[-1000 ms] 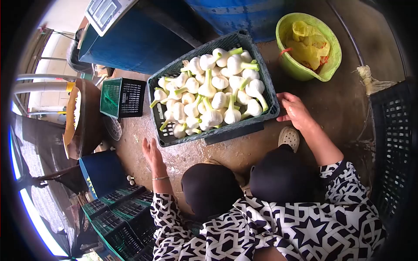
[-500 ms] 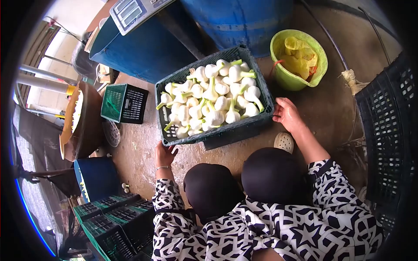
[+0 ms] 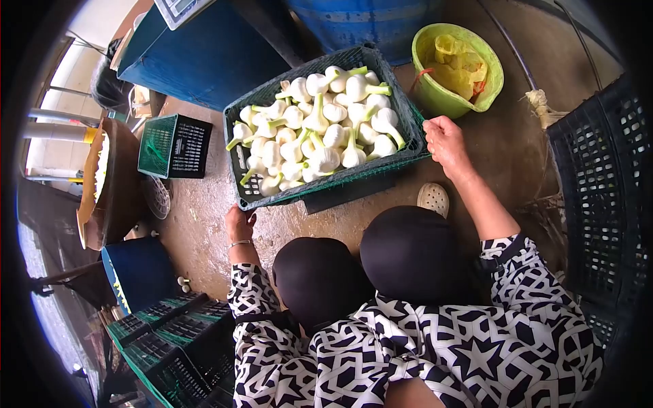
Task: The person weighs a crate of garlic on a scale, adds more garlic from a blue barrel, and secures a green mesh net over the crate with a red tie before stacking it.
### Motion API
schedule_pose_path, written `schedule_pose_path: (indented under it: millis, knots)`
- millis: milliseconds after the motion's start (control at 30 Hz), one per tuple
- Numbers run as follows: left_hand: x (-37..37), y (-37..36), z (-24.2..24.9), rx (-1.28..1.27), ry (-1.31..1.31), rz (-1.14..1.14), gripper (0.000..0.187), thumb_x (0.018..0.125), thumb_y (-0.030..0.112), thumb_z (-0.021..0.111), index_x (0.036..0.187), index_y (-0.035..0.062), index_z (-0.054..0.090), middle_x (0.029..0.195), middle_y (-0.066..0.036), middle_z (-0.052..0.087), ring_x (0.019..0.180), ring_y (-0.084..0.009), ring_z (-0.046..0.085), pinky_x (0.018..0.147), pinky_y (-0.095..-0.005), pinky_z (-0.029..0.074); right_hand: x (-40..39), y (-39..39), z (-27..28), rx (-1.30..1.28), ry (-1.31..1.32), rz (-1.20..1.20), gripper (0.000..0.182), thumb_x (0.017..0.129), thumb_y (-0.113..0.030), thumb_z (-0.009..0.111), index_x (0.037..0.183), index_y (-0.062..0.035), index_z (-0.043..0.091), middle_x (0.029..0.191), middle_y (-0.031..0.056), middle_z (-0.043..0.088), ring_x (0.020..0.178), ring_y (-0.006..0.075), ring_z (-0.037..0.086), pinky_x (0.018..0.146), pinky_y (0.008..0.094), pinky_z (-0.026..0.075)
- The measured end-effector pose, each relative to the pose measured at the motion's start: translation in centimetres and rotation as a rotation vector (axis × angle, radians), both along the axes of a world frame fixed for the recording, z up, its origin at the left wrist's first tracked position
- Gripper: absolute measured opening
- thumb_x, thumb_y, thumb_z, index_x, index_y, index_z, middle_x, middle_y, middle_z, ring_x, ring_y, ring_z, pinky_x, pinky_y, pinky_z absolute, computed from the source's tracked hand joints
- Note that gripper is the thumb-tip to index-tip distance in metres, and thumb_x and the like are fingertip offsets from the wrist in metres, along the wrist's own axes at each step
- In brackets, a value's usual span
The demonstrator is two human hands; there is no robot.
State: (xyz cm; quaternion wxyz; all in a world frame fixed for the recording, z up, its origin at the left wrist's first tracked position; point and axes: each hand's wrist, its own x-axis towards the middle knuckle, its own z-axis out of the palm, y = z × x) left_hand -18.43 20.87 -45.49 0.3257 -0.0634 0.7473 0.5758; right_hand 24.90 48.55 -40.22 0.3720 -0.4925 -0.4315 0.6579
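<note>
A dark green plastic crate [image 3: 230, 146] full of white garlic bulbs [image 3: 292, 117] with short green stems stands in front of me, slightly tilted in view. My left hand [image 3: 239, 222] is at its near left corner, fingers curled at the rim and partly hidden. At the right corner, my right hand [image 3: 445, 144] is closed on the crate's edge. Bright green netting [image 3: 381, 166] shows along the near rim, stretched towards that hand. Under the crate is a dark support [image 3: 347, 193], mostly covered.
A yellow-green bucket [image 3: 425, 87] with a yellow bag inside stands right of the crate. Behind are blue barrels [image 3: 360, 27]. Small crate [image 3: 190, 146] and stacked crates [image 3: 170, 340] lie left; a black perforated crate [image 3: 598, 197] stands right. The floor [image 3: 204, 224] looks wet.
My right hand has closed its fingers on the crate's edge, and green netting now shows stretched there. My left hand remains at the near left corner. The whole view has shifted slightly.
</note>
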Motion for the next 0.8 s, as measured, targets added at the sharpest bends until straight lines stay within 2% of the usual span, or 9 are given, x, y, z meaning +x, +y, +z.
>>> schedule_pose_path:
  millis: [33,133,300,433,500,633,700,767,800]
  knots:
    - [-0.5,-0.2,-0.5,0.004,-0.006,-0.001,0.018,0.094,0.025,0.044,0.096,0.0146,0.059,0.085,-0.001,0.067,0.073,-0.0160,0.064,0.064,-0.0343,0.041,-0.1,0.2,0.7,-0.027,0.000,0.000,0.014,0.090,-0.016,0.061,0.084,-0.0059,0.054,0.063,-0.0039,0.047,0.047,0.0037,0.040,0.037,0.0204,0.029]
    - [-1.3,-0.8,-1.0,0.066,-0.044,-0.051,0.021,0.094,0.025,0.045,0.090,0.0115,0.060,0.078,-0.003,0.066,0.065,-0.0174,0.061,0.049,-0.0258,0.036,-1.1,0.4,2.5,-0.029,0.015,0.042,0.012,0.091,-0.017,0.061,0.087,-0.0091,0.053,0.065,-0.0050,0.047,0.049,0.0020,0.041,0.038,0.0171,0.027]
    - [-1.0,-1.8,0.5,0.252,-0.131,-0.027,0.013,0.090,0.023,0.051,0.089,0.0109,0.056,0.080,-0.005,0.065,0.074,-0.0190,0.061,0.059,-0.0319,0.040,-3.6,2.8,3.4,0.123,-0.080,0.153,0.013,0.087,-0.014,0.063,0.086,-0.0050,0.054,0.064,-0.0005,0.052,0.048,0.0058,0.049,0.037,0.0205,0.031]
    - [0.0,-1.8,2.1,0.159,-0.054,0.018,0.014,0.091,0.020,0.054,0.082,0.0096,0.056,0.074,-0.005,0.062,0.067,-0.0196,0.062,0.053,-0.0298,0.041,-2.1,3.1,4.5,-0.084,0.023,0.218,0.011,0.089,-0.013,0.060,0.088,-0.0078,0.050,0.067,-0.0021,0.049,0.050,0.0043,0.044,0.037,0.0183,0.028]
    - [-0.3,-2.8,2.7,0.254,-0.066,0.056,0.012,0.090,0.018,0.055,0.083,0.0087,0.057,0.074,-0.006,0.062,0.065,-0.0202,0.062,0.052,-0.0302,0.043,-2.5,2.5,4.6,-0.105,0.023,0.229,0.012,0.088,-0.013,0.061,0.088,-0.0077,0.050,0.068,-0.0017,0.049,0.050,0.0047,0.045,0.037,0.0187,0.029]
    - [0.4,-2.1,5.2,0.175,0.111,-0.047,0.015,0.090,0.020,0.055,0.081,0.0087,0.058,0.072,-0.005,0.062,0.065,-0.0164,0.059,0.056,-0.0291,0.043,-5.5,2.7,3.4,-0.041,-0.054,0.339,0.014,0.085,-0.011,0.063,0.087,-0.0066,0.050,0.067,-0.0008,0.050,0.051,0.0053,0.045,0.037,0.0196,0.029]
    - [0.5,-1.3,6.2,0.010,0.321,-0.253,0.016,0.089,0.020,0.056,0.078,0.0085,0.058,0.069,-0.004,0.061,0.060,-0.0128,0.057,0.053,-0.0260,0.041,-5.3,5.7,4.9,-0.019,0.072,0.240,0.011,0.082,-0.007,0.061,0.085,-0.0073,0.051,0.065,-0.0015,0.049,0.049,0.0058,0.045,0.037,0.0206,0.030]
    - [0.6,-0.8,6.2,0.001,0.425,-0.255,0.016,0.088,0.019,0.057,0.076,0.0084,0.058,0.067,-0.004,0.061,0.056,-0.0102,0.056,0.051,-0.0238,0.041,-3.2,9.5,6.1,0.034,0.184,0.202,0.008,0.084,-0.007,0.059,0.084,-0.0090,0.051,0.062,-0.0025,0.047,0.048,0.0060,0.046,0.037,0.0191,0.031]
    - [1.3,-0.5,6.7,0.131,0.408,-0.147,0.015,0.088,0.018,0.056,0.078,0.0075,0.058,0.068,-0.006,0.061,0.058,-0.0133,0.057,0.054,-0.0256,0.045,-3.5,8.4,6.6,0.055,0.177,0.179,0.008,0.085,-0.007,0.059,0.084,-0.0088,0.051,0.062,-0.0025,0.047,0.048,0.0058,0.046,0.037,0.0188,0.031]
